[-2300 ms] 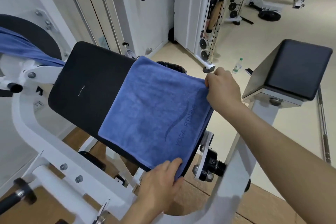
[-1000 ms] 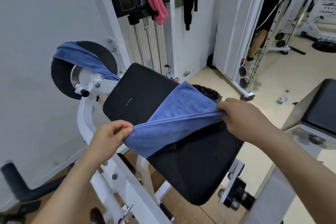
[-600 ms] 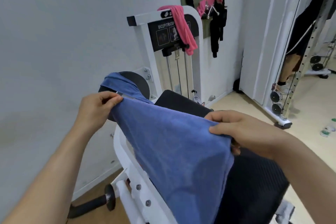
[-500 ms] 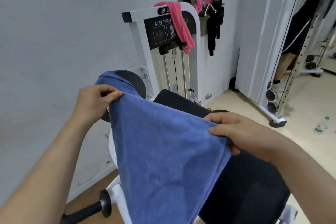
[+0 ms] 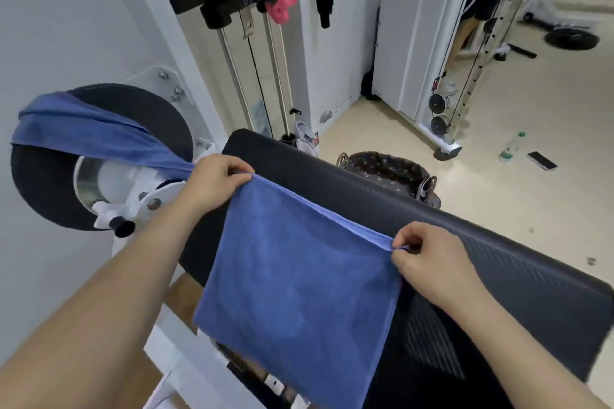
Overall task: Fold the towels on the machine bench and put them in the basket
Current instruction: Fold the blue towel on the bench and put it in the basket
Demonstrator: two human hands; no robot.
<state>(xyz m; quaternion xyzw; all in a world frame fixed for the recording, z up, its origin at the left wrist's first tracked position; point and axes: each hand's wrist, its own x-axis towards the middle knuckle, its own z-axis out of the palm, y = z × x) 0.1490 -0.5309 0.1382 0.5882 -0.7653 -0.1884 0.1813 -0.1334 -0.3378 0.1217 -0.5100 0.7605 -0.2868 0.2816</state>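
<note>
Bench pad (image 5: 465,226) mid-frame now sits bare; left hand (image 5: 212,183) and right hand (image 5: 428,252) pinch the lifted towel (image 5: 299,292), ready for folding

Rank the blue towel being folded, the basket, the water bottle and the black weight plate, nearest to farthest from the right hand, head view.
1. Blue towel: pinched by the right hand itself.
2. Basket: on the floor just behind the bench pad.
3. Water bottle: farther out on the floor, right side.
4. Weight plate: far back, upper right.
</note>
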